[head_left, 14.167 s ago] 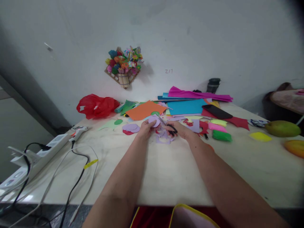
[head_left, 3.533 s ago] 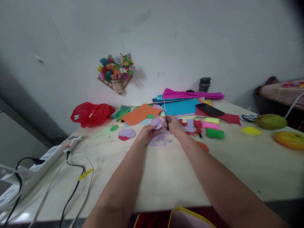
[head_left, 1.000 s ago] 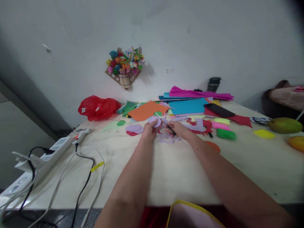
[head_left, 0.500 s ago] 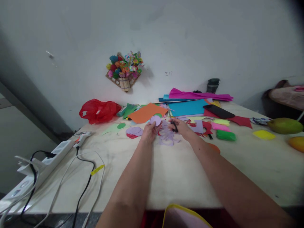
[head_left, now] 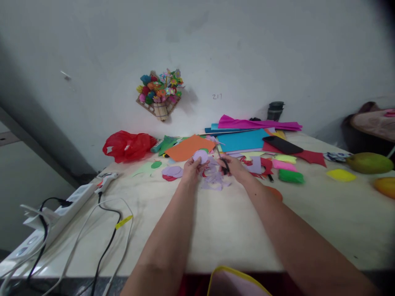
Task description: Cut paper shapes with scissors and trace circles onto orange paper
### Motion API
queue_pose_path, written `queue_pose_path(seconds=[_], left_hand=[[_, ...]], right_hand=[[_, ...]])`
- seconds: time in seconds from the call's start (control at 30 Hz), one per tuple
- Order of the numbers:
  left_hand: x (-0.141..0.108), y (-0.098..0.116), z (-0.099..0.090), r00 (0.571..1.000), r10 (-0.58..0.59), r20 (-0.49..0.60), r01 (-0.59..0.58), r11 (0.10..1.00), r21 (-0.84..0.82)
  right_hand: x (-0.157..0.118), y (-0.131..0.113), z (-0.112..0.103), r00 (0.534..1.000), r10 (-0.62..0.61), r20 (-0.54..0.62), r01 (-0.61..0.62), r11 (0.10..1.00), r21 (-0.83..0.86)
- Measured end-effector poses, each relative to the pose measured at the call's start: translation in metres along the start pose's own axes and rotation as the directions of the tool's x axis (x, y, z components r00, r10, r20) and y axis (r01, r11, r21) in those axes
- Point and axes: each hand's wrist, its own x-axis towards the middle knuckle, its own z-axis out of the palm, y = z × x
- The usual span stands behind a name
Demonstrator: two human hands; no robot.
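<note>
Between thumb and fingers, my left hand [head_left: 192, 169] pinches a lilac paper circle [head_left: 200, 156], raised over the table. My right hand [head_left: 232, 165] is closed round the black handles of a pair of scissors [head_left: 225, 165], whose blades point up and away, apart from the circle. Lilac paper scraps [head_left: 213, 181] lie beneath and between both hands. Just left of my left hand, several lilac circles [head_left: 173, 171] overlap some red circles [head_left: 169, 178]. A green paper circle [head_left: 156, 164] lies farther back.
Orange paper [head_left: 188, 149], blue sheets [head_left: 242, 140] and a black phone [head_left: 282, 144] lie at the back. A red plastic bag [head_left: 128, 146] sits back left. A power strip [head_left: 66, 209] and cables line the left side. Green packet [head_left: 291, 176] and mango-like fruit [head_left: 369, 163] lie right.
The view has shifted slightly. Both hands keep their holds on the paper circle and the scissors, with hardly any movement relative to the table.
</note>
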Motion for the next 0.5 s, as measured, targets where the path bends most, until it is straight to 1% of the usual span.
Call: queue_pose_path(seconds=[0.13, 0.3, 0.4, 0.5], left_hand=[[0.0, -0.001, 0.003, 0.999, 0.029, -0.044, -0.03, 0.999, -0.017], [0.001, -0.003, 0.006, 0.992, 0.027, -0.125, -0.034, 0.998, -0.057], [0.002, -0.005, 0.006, 0.988, 0.021, -0.15, -0.033, 0.997, -0.075], [0.005, -0.007, 0.005, 0.985, 0.018, -0.171, -0.033, 0.996, -0.086]], right_hand=[[-0.002, -0.002, 0.006, 0.996, -0.028, 0.084, 0.035, 0.995, -0.089], [0.002, 0.004, 0.012, 0.988, -0.018, 0.153, 0.046, 0.982, -0.181], [0.004, 0.008, 0.013, 0.986, -0.09, 0.144, 0.129, 0.949, -0.287], [0.001, 0.004, 0.015, 0.982, -0.16, 0.1, 0.189, 0.86, -0.475]])
